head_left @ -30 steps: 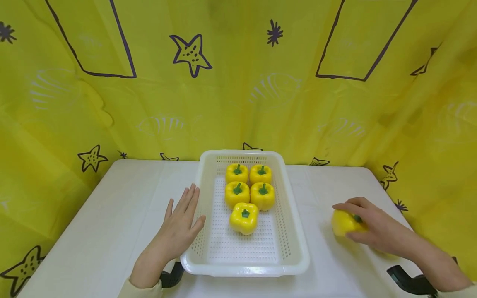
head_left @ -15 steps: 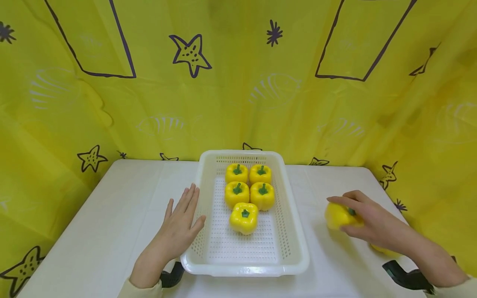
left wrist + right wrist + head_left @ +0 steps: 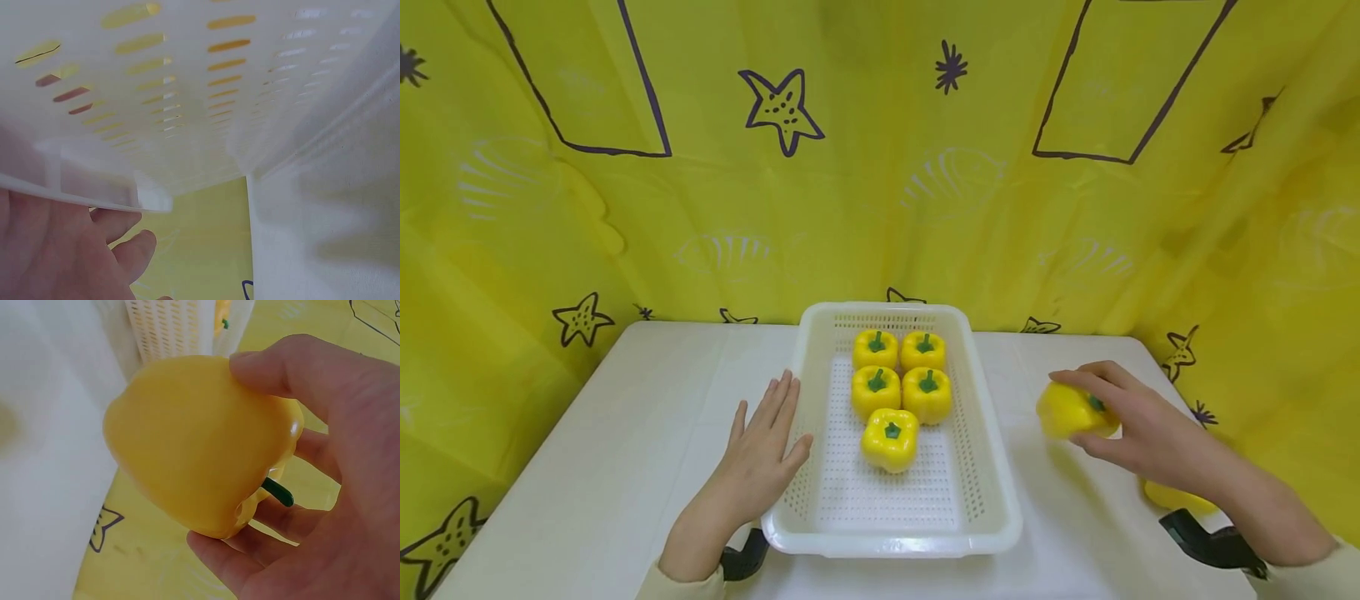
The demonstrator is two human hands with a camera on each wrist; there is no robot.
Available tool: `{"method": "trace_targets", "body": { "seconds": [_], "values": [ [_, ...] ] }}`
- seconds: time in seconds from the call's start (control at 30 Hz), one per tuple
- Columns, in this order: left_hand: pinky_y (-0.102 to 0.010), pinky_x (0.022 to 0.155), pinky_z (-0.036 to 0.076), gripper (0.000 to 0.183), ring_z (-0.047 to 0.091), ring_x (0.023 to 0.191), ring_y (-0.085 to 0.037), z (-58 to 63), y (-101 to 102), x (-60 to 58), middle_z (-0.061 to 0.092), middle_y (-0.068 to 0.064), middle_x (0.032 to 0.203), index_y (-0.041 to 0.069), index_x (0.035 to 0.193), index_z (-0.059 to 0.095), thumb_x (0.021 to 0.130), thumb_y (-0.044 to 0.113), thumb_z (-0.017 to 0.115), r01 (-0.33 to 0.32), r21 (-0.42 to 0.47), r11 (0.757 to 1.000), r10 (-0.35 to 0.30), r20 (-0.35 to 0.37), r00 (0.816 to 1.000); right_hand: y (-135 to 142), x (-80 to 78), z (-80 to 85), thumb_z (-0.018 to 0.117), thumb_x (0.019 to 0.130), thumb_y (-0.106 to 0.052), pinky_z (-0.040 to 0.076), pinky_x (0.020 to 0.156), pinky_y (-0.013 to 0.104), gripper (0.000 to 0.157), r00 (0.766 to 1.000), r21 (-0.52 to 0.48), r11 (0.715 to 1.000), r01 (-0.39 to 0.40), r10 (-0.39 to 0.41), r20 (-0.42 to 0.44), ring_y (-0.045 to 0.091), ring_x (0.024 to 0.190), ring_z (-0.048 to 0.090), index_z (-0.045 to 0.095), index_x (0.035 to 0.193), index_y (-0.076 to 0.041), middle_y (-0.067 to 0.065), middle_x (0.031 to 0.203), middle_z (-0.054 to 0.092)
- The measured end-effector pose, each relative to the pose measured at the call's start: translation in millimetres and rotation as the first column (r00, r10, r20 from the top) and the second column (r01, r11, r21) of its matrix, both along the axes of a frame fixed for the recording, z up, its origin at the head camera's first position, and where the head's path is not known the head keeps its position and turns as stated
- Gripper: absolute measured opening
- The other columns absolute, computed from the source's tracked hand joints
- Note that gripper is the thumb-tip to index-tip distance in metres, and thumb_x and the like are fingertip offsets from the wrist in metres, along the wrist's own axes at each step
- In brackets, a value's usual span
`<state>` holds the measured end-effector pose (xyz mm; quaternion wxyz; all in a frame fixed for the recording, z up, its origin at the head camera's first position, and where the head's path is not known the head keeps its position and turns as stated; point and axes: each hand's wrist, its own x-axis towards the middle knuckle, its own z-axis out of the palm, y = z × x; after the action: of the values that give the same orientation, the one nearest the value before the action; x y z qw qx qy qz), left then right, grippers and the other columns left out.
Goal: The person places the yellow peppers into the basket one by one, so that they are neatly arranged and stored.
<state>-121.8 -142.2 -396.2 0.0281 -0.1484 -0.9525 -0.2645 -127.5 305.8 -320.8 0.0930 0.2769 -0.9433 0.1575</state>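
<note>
Between the thumb and fingers of my right hand (image 3: 1138, 421) is a yellow bell pepper (image 3: 1071, 411) with a green stem, held above the table to the right of the basket. The right wrist view shows that bell pepper (image 3: 194, 444) large, its stem turned toward the palm. My left hand (image 3: 756, 467) rests with straight fingers on the left rim of the white plastic basket (image 3: 917, 546). Seen from the left wrist, the fingers (image 3: 134, 256) touch the underside of that rim. Several yellow bell peppers stand in the basket, the nearest one (image 3: 890, 440) in front of two pairs.
Another yellow bell pepper (image 3: 1176, 496) lies on the white table (image 3: 587, 467) at the right, partly hidden by my right forearm. A yellow patterned curtain (image 3: 865, 208) hangs behind the table and along both sides.
My right hand has lifted the bell pepper and carried it left and away from me. More of the pepper under the forearm shows. The left hand and basket have stayed in place.
</note>
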Motion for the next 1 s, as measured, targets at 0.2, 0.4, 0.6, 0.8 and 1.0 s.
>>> {"method": "trace_targets", "body": {
  "seconds": [0.2, 0.4, 0.6, 0.8, 1.0],
  "values": [
    [-0.068, 0.118, -0.003, 0.072, 0.009, 0.155, -0.034, 0.1, -0.5, 0.6, 0.007, -0.01, 0.168, 0.006, 0.159, 0.013, 0.102, 0.031, 0.048, -0.002, 0.002, 1.0, 0.002, 0.0, 1.0, -16.3, -5.3, 9.4, 0.082, 0.079, -0.016, 0.053, 0.074, 0.02, 0.066, 1.0, -0.002, 1.0, -0.006, 0.006, 0.004, 0.007, 0.096, 0.052, 0.054, 0.139, -0.02, 0.005, 0.125, 0.054],
    [-0.068, 0.117, -0.002, 0.072, 0.01, 0.155, -0.034, -0.9, -0.5, 0.9, 0.009, -0.011, 0.168, 0.005, 0.159, 0.014, 0.101, 0.03, 0.049, -0.01, -0.002, 1.0, 0.01, 0.001, 1.0, -36.1, -9.0, 20.3, 0.079, 0.082, -0.019, 0.056, 0.08, 0.03, 0.063, 0.998, 0.012, 1.0, 0.008, -0.009, 0.056, 0.015, 0.101, 0.056, 0.053, 0.14, -0.02, 0.006, 0.128, 0.053],
    [-0.068, 0.117, -0.002, 0.072, 0.011, 0.155, -0.035, -1.7, -0.3, 0.5, 0.009, -0.011, 0.168, 0.005, 0.159, 0.014, 0.101, 0.03, 0.05, -0.009, -0.006, 1.0, 0.009, -0.004, 1.0, -54.4, -12.9, 26.5, 0.077, 0.084, -0.019, 0.057, 0.08, 0.032, 0.063, 0.994, 0.02, 1.0, 0.005, -0.007, 0.108, 0.016, 0.101, 0.058, 0.052, 0.142, -0.02, 0.008, 0.132, 0.05],
    [-0.068, 0.117, -0.002, 0.073, 0.01, 0.155, -0.034, -2.2, -0.4, -0.3, 0.008, -0.011, 0.168, 0.006, 0.159, 0.013, 0.101, 0.031, 0.049, -0.005, -0.007, 1.0, 0.005, -0.008, 1.0, -68.3, -16.4, 28.1, 0.076, 0.082, -0.016, 0.056, 0.079, 0.032, 0.064, 0.995, 0.009, 0.999, -0.036, 0.035, 0.09, 0.016, 0.101, 0.058, 0.052, 0.141, -0.018, 0.008, 0.132, 0.05],
    [-0.068, 0.117, -0.003, 0.073, 0.009, 0.155, -0.035, -1.7, 0.2, -0.9, 0.008, -0.011, 0.168, 0.006, 0.159, 0.013, 0.101, 0.03, 0.05, -0.007, -0.004, 1.0, 0.007, -0.009, 1.0, -79.5, -19.2, 26.8, 0.078, 0.081, -0.018, 0.056, 0.082, 0.032, 0.065, 0.993, 0.005, 0.998, -0.065, 0.064, 0.099, 0.016, 0.103, 0.057, 0.052, 0.14, -0.017, 0.006, 0.132, 0.05]
  ]
}}
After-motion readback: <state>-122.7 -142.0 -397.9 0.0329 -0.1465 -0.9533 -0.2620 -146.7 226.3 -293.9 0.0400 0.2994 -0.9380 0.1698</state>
